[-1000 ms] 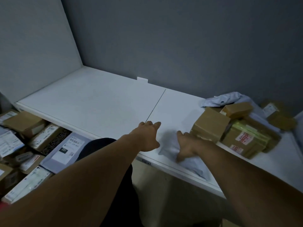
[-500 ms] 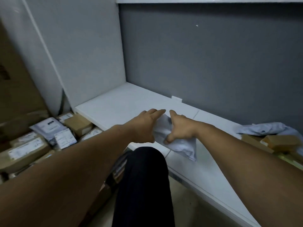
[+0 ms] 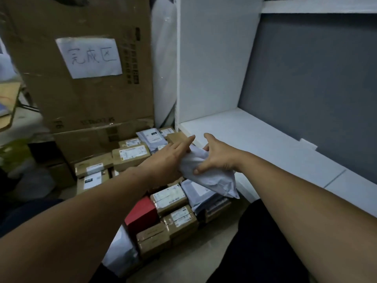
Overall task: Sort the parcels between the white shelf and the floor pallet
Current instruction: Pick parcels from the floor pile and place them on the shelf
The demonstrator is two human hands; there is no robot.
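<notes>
A person is holding a white mailer (image 3: 212, 180) in mid-air, just off the shelf (image 3: 265, 144) edge and above the parcels (image 3: 130, 154) piled at 8 o'clock. The right hand (image 3: 218, 158) is pinching it, thumb pressing on top. The left hand (image 3: 173, 158) is lying straight-fingered against its side. To do this well, I'd say, be supporting the limp bag from beneath and lowering it flat into a gap. The pallet is hiding under the parcels. The mailer's label and the left thumb are not showing.

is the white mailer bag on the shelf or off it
Off it: the white mailer bag is held up between the left hand and right hand, above the floor parcels beside the white shelf.
</notes>
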